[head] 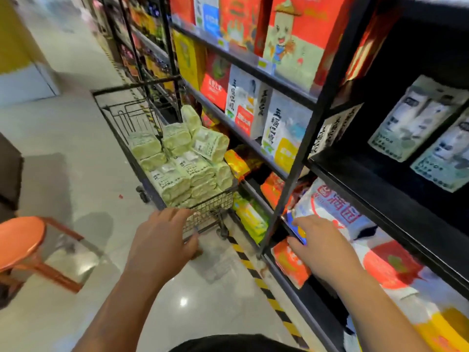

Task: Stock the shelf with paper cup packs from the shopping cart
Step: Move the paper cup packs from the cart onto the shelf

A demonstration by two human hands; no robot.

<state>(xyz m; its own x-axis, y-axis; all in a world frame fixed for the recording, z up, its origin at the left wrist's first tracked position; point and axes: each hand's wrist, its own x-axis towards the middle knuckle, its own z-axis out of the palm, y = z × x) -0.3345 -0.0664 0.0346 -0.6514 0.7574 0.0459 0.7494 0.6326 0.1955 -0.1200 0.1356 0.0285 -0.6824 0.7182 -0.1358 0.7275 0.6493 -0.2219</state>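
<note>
From my feed: L hand [162, 240] is at lower ctr of the frame, palm down, fingers loosely spread & holding nothing, over the near end of the shopping cart [213, 207]. Its thumb is right by the wire wall; can't tell if it touches. R hand [322, 247] is lower right of ctr, fingers fairly straight, tips lying on a big white bag [327, 199] w/ red print on a low level of the shelf [317, 110]. Nothing is pinched or wrapped. An orange pack [291, 262] sits just below that hand.

The paper cup packs [187, 163], pale green, are piled in the cart at ctr frame, heaped above the rim, some flat, some tilted. The cart stands just beside the shelf, along its front.

The shelf fills the right half: red & yellow boxes up top, white cartons [243, 105] at mid height, a dark bay at far right w/ grey-white packs [418, 118]. Yellow-black tape [253, 270] runs on the floor along the shelf foot. An orange stool [20, 235] is at the lower left edge.
</note>
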